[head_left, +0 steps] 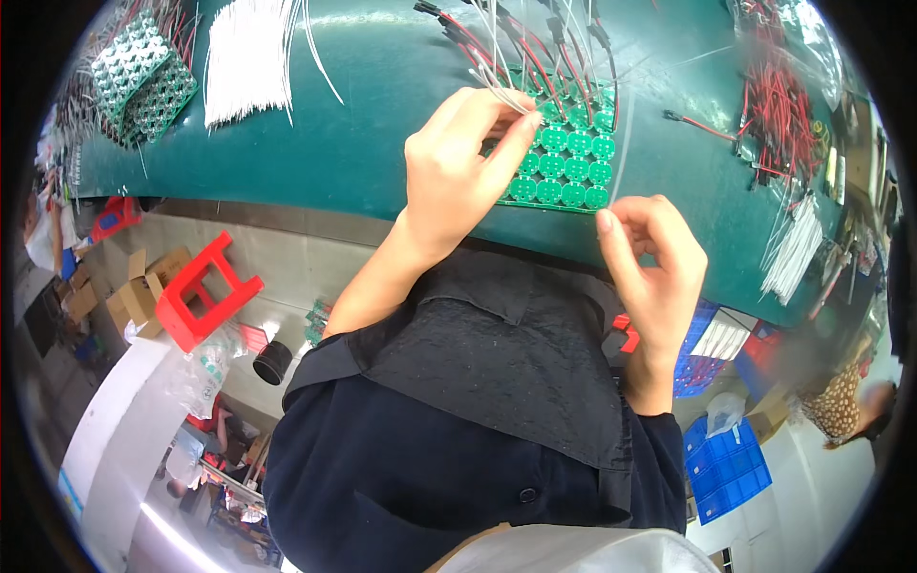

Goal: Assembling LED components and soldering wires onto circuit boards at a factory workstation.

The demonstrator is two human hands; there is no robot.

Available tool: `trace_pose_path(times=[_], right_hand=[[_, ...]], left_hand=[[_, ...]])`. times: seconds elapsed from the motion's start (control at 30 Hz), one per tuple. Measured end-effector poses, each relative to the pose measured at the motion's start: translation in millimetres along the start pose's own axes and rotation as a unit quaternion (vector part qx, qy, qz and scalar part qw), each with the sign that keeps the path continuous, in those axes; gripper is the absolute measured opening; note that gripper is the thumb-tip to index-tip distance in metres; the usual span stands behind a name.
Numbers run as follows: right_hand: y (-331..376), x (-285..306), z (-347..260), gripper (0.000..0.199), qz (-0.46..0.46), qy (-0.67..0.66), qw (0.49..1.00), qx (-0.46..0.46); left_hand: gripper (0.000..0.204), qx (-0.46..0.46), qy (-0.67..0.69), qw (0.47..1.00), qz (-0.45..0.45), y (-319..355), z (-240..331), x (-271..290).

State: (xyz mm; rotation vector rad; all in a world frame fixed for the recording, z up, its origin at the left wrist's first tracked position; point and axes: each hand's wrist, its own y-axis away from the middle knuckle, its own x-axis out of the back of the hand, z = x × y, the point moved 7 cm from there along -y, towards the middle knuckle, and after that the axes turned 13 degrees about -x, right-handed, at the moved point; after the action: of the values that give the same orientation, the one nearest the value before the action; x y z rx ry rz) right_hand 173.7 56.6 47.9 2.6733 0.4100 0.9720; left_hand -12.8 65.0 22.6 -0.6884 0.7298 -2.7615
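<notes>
A panel of small round green circuit boards [576, 170] lies near the front edge of the green table. Red and black wires [525, 48] with dark plugs rise from its far rows, with pale wires among them. Over the panel's left side, my left hand [463, 158] is closed, thumb and forefinger pinching a white wire [504, 94] close to the boards. My right hand [661, 258] is at the panel's near right corner, thumb and forefinger tips together. Whatever may be between those tips is too small to make out.
Bundled white wires [250, 62] and stacked green panels [143, 81] lie at the far left. To the right are a heap of red and black wires [778, 115] and more white wires [793, 248]. Below the table stand a red stool [196, 296] and a blue crate [726, 468].
</notes>
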Motion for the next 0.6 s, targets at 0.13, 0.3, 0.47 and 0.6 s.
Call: trace_pose_path(times=[0.13,0.3,0.47,0.6], right_hand=[[-2.4,16.1,7.3,0.005,0.092,-0.187,0.978,0.032],[-23.0,6.4,11.6,0.002,0.100,-0.316,0.943,-0.022],[-46.7,-6.3,6.1,0.007,0.214,-0.135,0.959,0.124],[-49.4,-11.5,4.2,0.008,0.240,-0.101,0.956,0.134]], left_hand=[[0.013,0.010,0.010,1.000,0.005,0.2,-1.9,-0.8],[0.014,0.017,0.004,1.000,0.000,0.6,-2.3,-2.9],[0.022,-0.066,-0.091,0.993,-0.030,-3.9,9.6,-11.2],[0.023,-0.066,-0.091,0.993,-0.032,-5.3,12.2,-10.8]])
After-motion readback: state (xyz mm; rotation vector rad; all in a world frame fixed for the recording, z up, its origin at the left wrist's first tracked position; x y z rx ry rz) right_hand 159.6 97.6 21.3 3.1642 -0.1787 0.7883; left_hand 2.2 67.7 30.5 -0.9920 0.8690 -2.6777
